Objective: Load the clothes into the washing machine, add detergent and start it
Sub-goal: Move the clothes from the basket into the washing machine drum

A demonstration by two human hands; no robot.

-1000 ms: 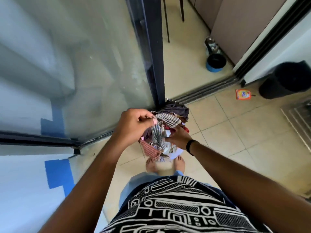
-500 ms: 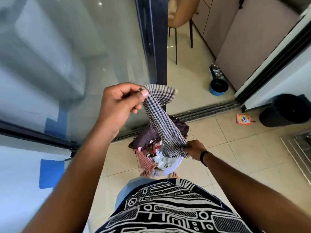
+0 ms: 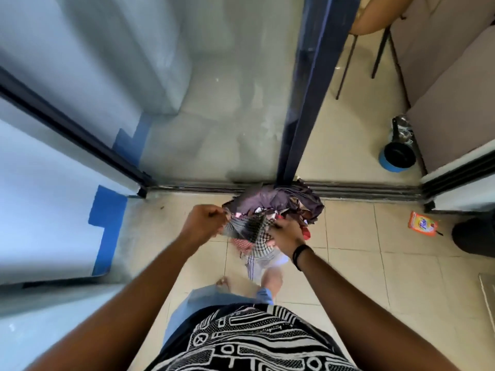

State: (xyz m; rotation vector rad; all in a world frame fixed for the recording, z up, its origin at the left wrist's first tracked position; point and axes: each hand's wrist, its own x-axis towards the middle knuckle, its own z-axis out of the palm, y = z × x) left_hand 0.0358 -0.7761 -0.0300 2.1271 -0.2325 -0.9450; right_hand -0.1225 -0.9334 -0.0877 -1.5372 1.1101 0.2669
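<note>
Clothes (image 3: 278,207) are heaped on the tiled floor (image 3: 348,263), against the dark door track (image 3: 361,192) and just ahead of the person's bare feet. A checked cloth (image 3: 247,227) is held over the near side of the heap, stretched between both hands. The left hand (image 3: 203,219) is closed in a fist, with one edge of the cloth pinched between thumb and fingers. The right hand (image 3: 286,234), a black band on its wrist, is curled round the other end of the cloth, low against the heap. A dark purple garment (image 3: 284,199) lies on top of the heap at the far side; a red checked piece (image 3: 242,243) and a pale piece (image 3: 270,259) are seen beneath the hands.

An orange detergent sachet (image 3: 422,224) lies flat on the floor to the right, well apart from the heap and near a black bin (image 3: 474,234) at the frame's right edge. Beyond the track, a blue bowl (image 3: 397,156) is set on the floor beside a cabinet (image 3: 450,103), with chair legs (image 3: 348,68) farther back. A glass door (image 3: 214,103) with a dark frame stands to the left, and blue tape (image 3: 107,223) is stuck on the pale wall at the left. No washing machine can be made out with certainty.
</note>
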